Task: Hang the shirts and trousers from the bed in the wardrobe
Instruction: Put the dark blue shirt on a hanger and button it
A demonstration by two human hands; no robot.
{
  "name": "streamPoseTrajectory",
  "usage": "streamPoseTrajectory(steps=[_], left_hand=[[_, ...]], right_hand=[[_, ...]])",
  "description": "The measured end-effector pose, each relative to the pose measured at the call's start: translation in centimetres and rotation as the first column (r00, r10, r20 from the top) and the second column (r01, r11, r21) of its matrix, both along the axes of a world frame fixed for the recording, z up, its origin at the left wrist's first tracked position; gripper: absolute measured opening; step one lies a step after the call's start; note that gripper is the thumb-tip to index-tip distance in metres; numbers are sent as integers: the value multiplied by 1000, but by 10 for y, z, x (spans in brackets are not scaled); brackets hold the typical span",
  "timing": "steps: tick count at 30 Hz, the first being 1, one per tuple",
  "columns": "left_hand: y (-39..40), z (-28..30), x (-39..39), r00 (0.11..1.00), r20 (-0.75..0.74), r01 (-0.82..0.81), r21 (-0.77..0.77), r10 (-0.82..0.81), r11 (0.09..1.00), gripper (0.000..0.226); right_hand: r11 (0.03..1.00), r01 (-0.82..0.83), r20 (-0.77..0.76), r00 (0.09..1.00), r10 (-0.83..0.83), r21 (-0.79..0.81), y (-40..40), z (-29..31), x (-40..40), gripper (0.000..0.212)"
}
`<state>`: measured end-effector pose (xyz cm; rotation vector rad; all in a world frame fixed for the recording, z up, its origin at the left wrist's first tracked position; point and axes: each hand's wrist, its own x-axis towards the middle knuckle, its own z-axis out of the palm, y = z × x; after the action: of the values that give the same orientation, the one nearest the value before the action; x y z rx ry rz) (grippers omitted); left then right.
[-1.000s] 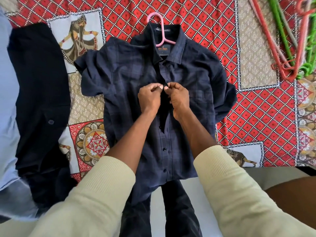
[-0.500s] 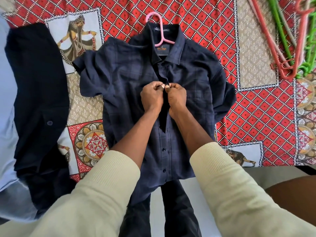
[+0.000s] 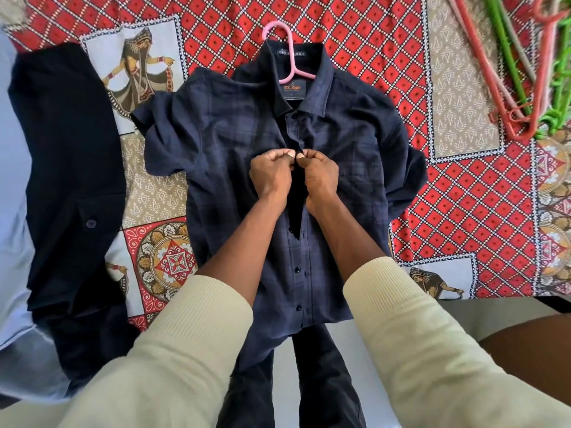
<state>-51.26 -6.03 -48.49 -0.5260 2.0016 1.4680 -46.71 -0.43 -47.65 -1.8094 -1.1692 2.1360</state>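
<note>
Now shirt placket (image 3: 297,193) pinched between both hands.

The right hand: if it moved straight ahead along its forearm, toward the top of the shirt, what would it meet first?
Probably the shirt's collar, then the pink hanger in the neck opening. The right hand already pinches the navy shirt at its placket, so only shirt fabric lies between.

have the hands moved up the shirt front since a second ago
No. The left hand and right hand remain pinching the same spot below the shirt collar.
</note>
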Motion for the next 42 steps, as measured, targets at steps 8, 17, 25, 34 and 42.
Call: streamPoseTrajectory(steps=[8,17,25,34,42], left_hand=[[-6,-1,-4,998,44,37,46,-39,998,3],[-7,6,-10,986,101,130,47,-134,990,16],[-4,2,-28,947,73,317,-56,-312,947,20],[-3,7,-59,729,141,682,-77,-670,727,29],[-42,-4,16,946,-241,207,-70,-218,976,21]], right_hand=[[999,-32,38,999,31,12,8,1,7,14],[941,-243,78,970,231,234,6,-5,10,11],[708,-508,278,861,425,491,11,-14,7,12],[-5,-725,498,469,730,689,47,-17,8,21],[491,-489,387,872,299,721,-7,-2,41,9]])
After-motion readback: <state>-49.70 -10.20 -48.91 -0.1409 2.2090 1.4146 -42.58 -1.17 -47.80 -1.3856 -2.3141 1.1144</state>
